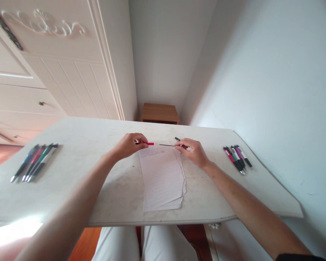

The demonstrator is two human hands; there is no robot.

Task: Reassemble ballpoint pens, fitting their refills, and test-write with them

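Observation:
My left hand (130,144) is closed around a red pen barrel (148,143) whose end points to the right. My right hand (193,150) pinches a thin black ink refill (167,145) that stretches left toward the red barrel; a small black pen part (177,139) shows just above its fingers. A gap separates the refill's tip from the barrel. Both hands hover over the top edge of a stack of lined paper sheets (163,177), which lies on the white table (97,159).
Several pens (35,162) lie in a row at the table's left side. Another group of several pens (237,158) lies at the right. A white wardrobe (57,61) stands left, a small wooden stand (159,113) behind the table, a wall close on the right.

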